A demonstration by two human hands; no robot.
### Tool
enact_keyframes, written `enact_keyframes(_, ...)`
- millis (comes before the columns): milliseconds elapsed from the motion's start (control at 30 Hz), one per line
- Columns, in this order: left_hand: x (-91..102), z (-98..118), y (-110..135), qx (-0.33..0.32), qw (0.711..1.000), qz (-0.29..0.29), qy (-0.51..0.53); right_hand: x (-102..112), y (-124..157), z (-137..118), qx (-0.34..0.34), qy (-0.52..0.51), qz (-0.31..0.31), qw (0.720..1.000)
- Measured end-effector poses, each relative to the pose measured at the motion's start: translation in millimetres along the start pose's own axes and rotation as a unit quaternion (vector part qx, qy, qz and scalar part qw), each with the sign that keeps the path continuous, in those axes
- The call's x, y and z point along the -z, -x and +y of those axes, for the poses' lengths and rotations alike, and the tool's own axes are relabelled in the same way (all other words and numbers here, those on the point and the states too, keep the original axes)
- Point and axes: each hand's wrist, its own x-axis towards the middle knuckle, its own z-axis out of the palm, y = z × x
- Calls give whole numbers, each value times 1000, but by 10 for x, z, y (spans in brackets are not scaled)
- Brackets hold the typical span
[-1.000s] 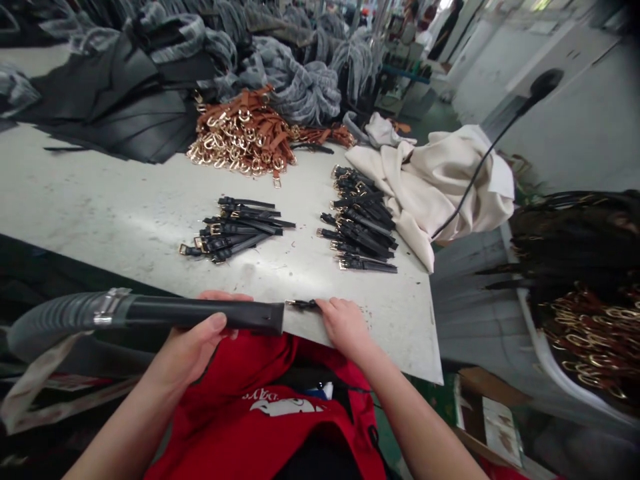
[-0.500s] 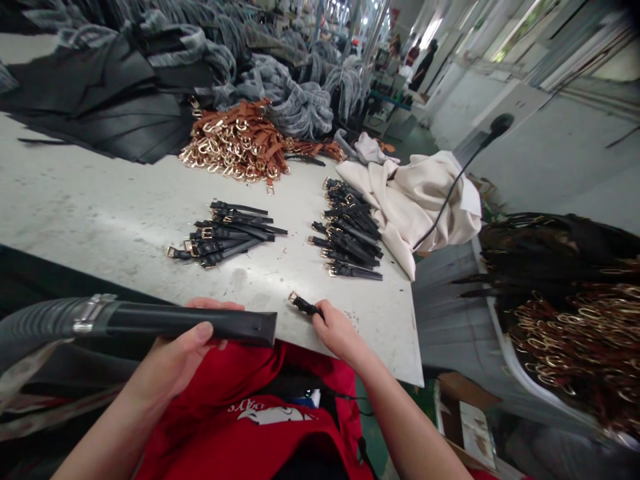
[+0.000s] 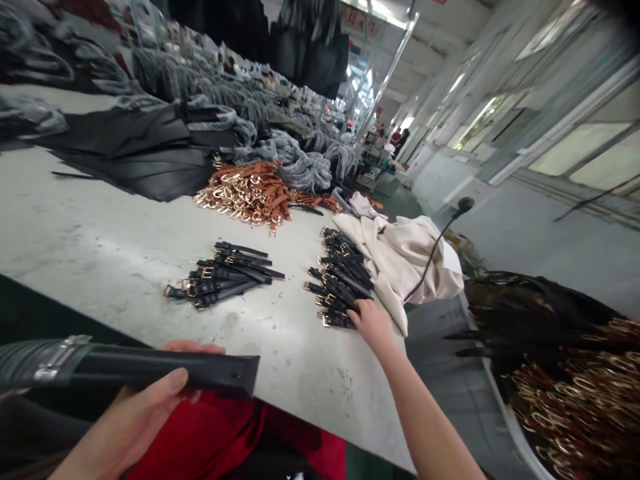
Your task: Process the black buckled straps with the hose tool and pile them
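My left hand (image 3: pixel 155 387) is wrapped around a black flat-ended hose nozzle (image 3: pixel 210 370), thumb on its near side. A ribbed hose (image 3: pixel 25 363) joins the nozzle at a metal clamp (image 3: pixel 60 360). My right hand (image 3: pixel 373 323) is at the near end of the right-hand pile of black buckle straps (image 3: pixel 345 267). Its fingers close over the tail of the nearest black buckle strap (image 3: pixel 337 321), whose gold buckle points left. The fingertips partly cover that strap. Between the hands but farther off lies a second pile of black buckle straps (image 3: pixel 230 273).
Brown straps with gold clasps (image 3: pixel 250 193) are heaped farther back, beside stacked black sheets (image 3: pixel 145 153) and grey bundles (image 3: pixel 305 167). Cream cloth (image 3: pixel 400 253) with a black cable (image 3: pixel 433 250) lies at the right edge. A bin of brown straps (image 3: pixel 580 400) stands right.
My right hand has moved forward and right with the black buckle strap, from the table's near edge to the right pile. My left hand still grips the nozzle. The view has tilted up.
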Motion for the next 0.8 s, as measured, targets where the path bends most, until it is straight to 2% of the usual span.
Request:
enact_keyframes(100,27,-21,0,-11,999,24,38,-105,-81,-2,37,41,130,990)
enact_keyframes(167,50,-23,2,-14,996,41,74,-206,-101,-172,98,19,154,983)
enact_keyframes(267,72,-12,4,-10,992,60,111,-311,-189,-665,185,-29,145,972)
enact_keyframes(367,90,2,6,-5,990,70,120,-333,-415,-1284,233,-65,110,964)
enact_keyframes(500,186,2,30,3,992,67,104,-331,-860,-1911,227,-61,50,971)
enact_keyframes(567,267,-2,50,8,993,72,95,-356,-1081,-2072,207,-42,28,977)
enact_keyframes(667,369,3,72,7,993,80,84,-406,-1323,-2181,208,-35,15,977)
enact_keyframes(733,392,13,73,-4,994,77,76,-414,-1380,-2200,218,-37,16,975)
enact_keyframes(800,376,26,68,-20,993,84,86,-394,-1323,-2165,223,-40,19,974)
